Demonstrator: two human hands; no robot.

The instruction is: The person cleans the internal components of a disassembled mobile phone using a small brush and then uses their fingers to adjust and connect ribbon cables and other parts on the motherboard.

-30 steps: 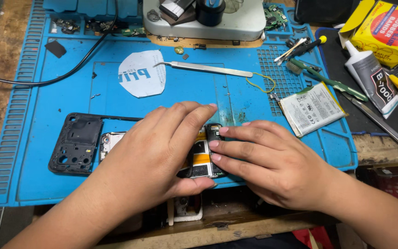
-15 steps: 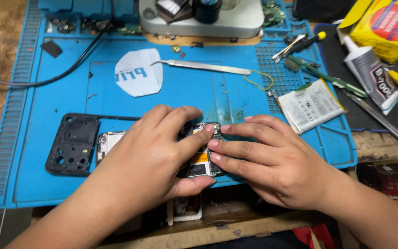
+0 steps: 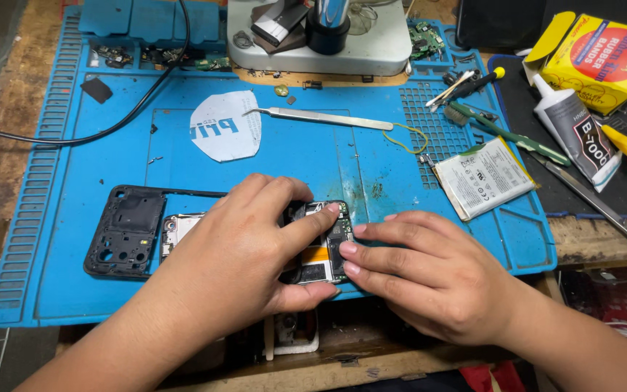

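The opened phone (image 3: 321,243) lies on the blue mat (image 3: 313,156) at its near edge, circuit board up. My left hand (image 3: 244,250) covers its left part, thumb under the near edge and forefinger across the top, so that grip pinches the phone. My right hand (image 3: 429,272) lies flat beside it, fingertips (image 3: 350,248) touching its right edge, grip grasping nothing. A black frame (image 3: 125,232) sits just left. Farther off lie a battery (image 3: 484,178), tweezers (image 3: 321,116) and a glue tube (image 3: 578,131).
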